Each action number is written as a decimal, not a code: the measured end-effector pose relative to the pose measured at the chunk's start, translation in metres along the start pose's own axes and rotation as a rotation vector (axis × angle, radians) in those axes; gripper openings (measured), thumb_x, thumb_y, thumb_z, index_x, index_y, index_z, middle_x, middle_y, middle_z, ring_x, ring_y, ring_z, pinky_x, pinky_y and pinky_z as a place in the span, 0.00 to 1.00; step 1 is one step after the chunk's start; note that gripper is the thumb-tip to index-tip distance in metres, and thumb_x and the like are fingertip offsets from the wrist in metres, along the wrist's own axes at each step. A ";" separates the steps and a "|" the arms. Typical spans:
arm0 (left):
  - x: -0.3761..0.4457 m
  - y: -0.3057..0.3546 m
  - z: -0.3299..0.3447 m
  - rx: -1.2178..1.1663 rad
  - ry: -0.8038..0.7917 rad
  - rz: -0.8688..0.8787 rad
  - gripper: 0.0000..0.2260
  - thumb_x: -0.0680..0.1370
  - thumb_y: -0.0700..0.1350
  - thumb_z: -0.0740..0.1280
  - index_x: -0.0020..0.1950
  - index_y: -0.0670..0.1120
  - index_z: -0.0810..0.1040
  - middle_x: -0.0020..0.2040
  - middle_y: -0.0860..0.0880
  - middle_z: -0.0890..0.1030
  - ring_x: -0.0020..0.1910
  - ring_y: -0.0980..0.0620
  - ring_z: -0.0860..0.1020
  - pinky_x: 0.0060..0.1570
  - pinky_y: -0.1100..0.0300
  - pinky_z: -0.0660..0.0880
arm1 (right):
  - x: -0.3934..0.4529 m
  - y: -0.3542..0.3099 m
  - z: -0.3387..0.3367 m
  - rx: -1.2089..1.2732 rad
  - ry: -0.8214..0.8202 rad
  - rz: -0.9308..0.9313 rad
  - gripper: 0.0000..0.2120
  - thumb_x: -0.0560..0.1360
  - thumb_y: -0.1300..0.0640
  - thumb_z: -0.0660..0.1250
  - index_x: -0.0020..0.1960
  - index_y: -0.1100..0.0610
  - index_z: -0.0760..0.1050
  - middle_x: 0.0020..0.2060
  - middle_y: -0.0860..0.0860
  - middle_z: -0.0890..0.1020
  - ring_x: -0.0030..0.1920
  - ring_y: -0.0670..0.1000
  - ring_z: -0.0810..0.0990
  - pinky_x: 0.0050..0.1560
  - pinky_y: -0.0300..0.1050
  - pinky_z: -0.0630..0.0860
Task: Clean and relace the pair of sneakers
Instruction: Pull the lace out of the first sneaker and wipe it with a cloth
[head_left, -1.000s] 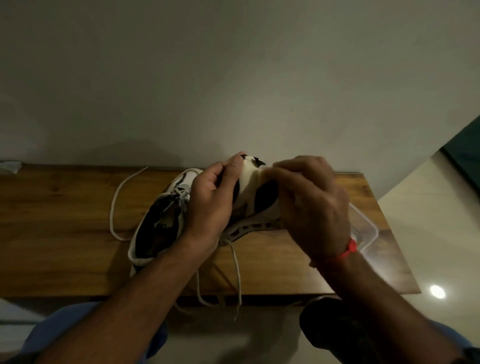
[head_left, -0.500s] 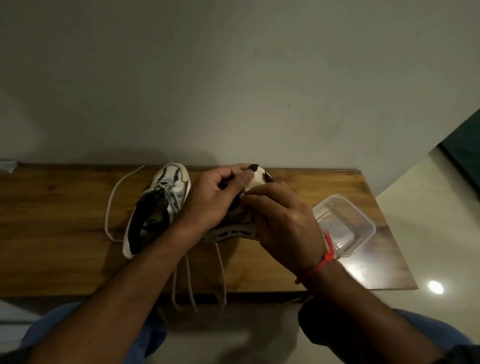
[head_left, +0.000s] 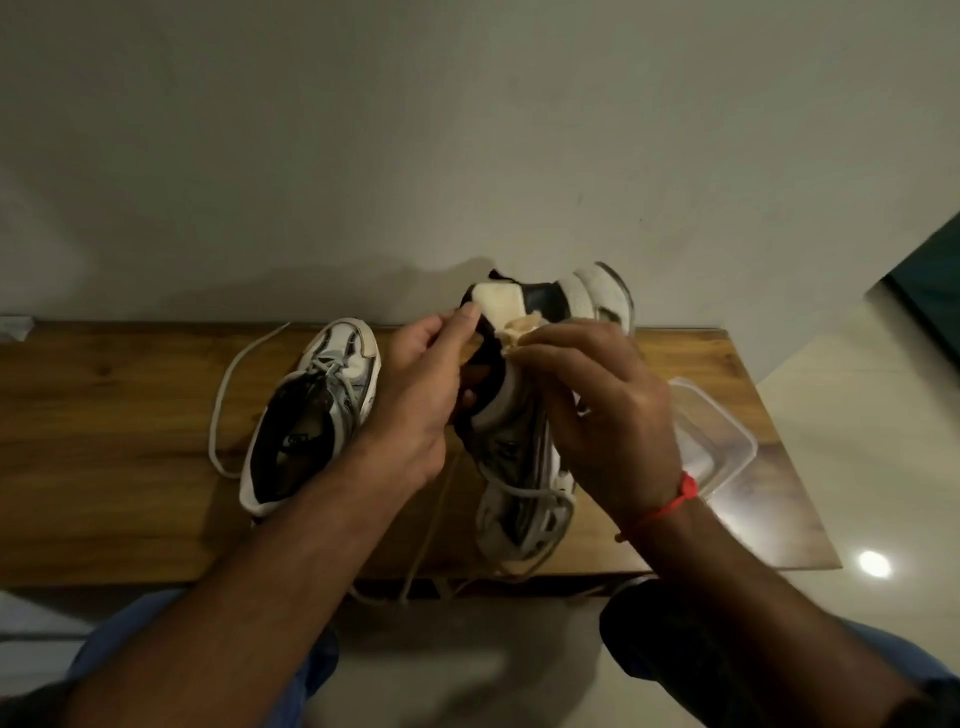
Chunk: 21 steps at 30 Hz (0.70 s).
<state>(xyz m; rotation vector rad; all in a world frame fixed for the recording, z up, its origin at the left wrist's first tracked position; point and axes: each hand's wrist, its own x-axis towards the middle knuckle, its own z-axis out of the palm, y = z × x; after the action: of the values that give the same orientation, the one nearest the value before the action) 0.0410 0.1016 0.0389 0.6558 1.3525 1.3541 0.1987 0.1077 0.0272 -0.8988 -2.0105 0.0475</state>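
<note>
Both hands raised over a wooden bench (head_left: 119, 441), working one sneaker between them.

Left hand (head_left: 415, 400): fingers curled round the heel end of the held sneaker (head_left: 519, 452), thumb laid up along the pale heel patch, fingertips tucked into the dark collar opening. Firm grip, fingers together.

Right hand (head_left: 602, 410): fingers bunched and pinching a small pale cloth (head_left: 522, 330) against the sneaker's heel collar, just right of the left thumb tip. Fingertips close together on the cloth; how much of it is wadded under the palm I cannot tell. Red thread band (head_left: 670, 506) at the wrist.

Held sneaker: tipped up, heel away from the body, the toe end pointing down and toward the person below the right palm. White sole edge shows beyond the right hand's knuckles. Loose lace (head_left: 431, 525) trails from it beneath the left wrist and drops past the bench's near edge.

Second sneaker (head_left: 311, 415): flat on the bench just left of the left hand, opening up, toe toward the wall. Partly laced at the front; its lace (head_left: 228, 384) loops out well to the left on the wood.

Clear plastic container (head_left: 722, 441): on the bench just right of the right hand, partly hidden behind the wrist. Contents not legible.

Lighting dim; fine detail on the shoe fabric is lost.
</note>
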 end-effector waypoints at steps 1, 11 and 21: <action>0.001 -0.002 -0.001 -0.025 0.019 -0.086 0.12 0.82 0.53 0.67 0.60 0.48 0.81 0.55 0.45 0.85 0.49 0.49 0.83 0.40 0.57 0.78 | -0.003 -0.001 0.006 -0.003 -0.025 -0.010 0.08 0.78 0.61 0.67 0.53 0.63 0.83 0.52 0.58 0.83 0.54 0.56 0.80 0.52 0.51 0.79; 0.020 -0.016 -0.031 -0.190 0.230 -0.338 0.11 0.83 0.48 0.64 0.63 0.45 0.75 0.51 0.45 0.81 0.41 0.51 0.80 0.31 0.62 0.73 | -0.041 -0.013 0.042 0.010 -0.503 -0.166 0.12 0.73 0.61 0.72 0.56 0.57 0.82 0.53 0.54 0.83 0.52 0.52 0.81 0.44 0.43 0.82; 0.005 -0.013 -0.022 -0.103 0.008 -0.217 0.13 0.84 0.48 0.62 0.68 0.46 0.73 0.56 0.45 0.81 0.34 0.55 0.82 0.29 0.63 0.76 | 0.000 0.021 0.023 -0.021 -0.114 0.034 0.06 0.75 0.64 0.72 0.52 0.62 0.84 0.50 0.56 0.83 0.51 0.55 0.81 0.49 0.46 0.79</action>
<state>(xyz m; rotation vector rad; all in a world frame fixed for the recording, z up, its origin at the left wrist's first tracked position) 0.0235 0.0956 0.0210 0.4224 1.3107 1.2426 0.1941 0.1297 0.0058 -0.9621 -2.1046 0.0988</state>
